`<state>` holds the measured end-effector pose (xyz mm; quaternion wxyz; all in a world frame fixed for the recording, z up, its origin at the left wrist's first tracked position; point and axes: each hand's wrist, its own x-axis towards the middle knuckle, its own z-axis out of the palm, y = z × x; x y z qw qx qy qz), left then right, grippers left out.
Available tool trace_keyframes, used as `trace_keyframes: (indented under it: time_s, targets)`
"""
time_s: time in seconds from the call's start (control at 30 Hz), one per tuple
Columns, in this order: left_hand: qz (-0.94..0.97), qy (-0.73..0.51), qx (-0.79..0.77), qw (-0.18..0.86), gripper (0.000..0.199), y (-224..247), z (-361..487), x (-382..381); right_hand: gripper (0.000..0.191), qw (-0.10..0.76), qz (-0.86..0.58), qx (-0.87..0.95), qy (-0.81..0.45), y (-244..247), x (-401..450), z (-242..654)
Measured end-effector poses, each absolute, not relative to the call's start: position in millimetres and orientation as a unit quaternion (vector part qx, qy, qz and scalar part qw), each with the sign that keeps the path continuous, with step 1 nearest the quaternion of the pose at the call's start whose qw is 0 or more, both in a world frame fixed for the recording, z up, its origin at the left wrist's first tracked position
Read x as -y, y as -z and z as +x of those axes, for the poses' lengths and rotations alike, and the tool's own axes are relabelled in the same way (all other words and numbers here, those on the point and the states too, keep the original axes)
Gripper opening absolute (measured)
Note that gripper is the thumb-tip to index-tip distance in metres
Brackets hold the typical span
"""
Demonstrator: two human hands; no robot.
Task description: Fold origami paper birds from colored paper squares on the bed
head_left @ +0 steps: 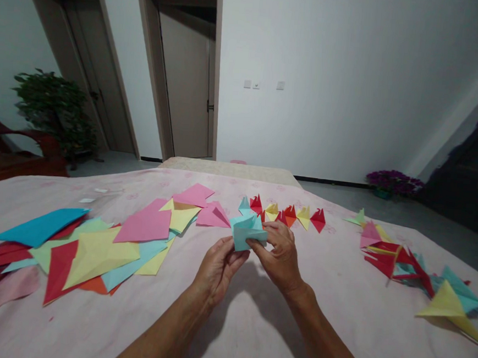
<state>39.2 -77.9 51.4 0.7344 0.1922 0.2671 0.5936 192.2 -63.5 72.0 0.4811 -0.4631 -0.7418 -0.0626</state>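
A light-blue sheet of origami paper (242, 230), partly folded, is held up over the cloth between both hands. My left hand (219, 266) pinches its lower left edge, palm turned partly upward. My right hand (279, 255) grips the right side, thumb in front and fingers behind. Just beyond the paper stands a row of small folded paper cranes in several colours, among them a yellow crane (303, 217) and a red crane (318, 220). The paper and right hand hide part of that row.
Loose coloured paper sheets (104, 254) lie spread on the left of the pink tablecloth (161, 322). Larger folded paper pieces, including a yellow one (444, 303), lie along the right. A wooden chair (21, 156) and a potted plant (54, 106) stand at the far left.
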Motion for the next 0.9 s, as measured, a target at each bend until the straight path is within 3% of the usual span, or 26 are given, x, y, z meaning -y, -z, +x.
trace_keyframes:
  time_s: [0.23,0.37,0.53,0.6,0.7,0.9]
  targets:
    - [0.237,-0.59,-0.278,0.72,0.044,-53,45,83,0.014,0.465,-0.545,0.698,-0.007,-68,62,192]
    - [0.222,-0.602,-0.32,0.697,0.038,-46,48,82,0.015,0.477,-0.552,0.683,-0.043,-67,62,187]
    - [0.208,-0.607,-0.332,0.691,0.038,-41,49,83,0.071,0.555,-0.547,0.587,-0.217,-61,55,184]
    - [0.218,-0.594,-0.348,0.692,0.043,-38,49,83,0.079,0.559,-0.509,0.557,-0.342,-60,53,183]
    - [0.263,-0.569,-0.376,0.682,0.046,-34,47,82,0.074,0.554,-0.475,0.545,-0.413,-61,55,182]
    - [0.333,-0.585,-0.362,0.645,0.047,-36,43,76,0.063,0.521,-0.499,0.59,-0.362,-61,59,178]
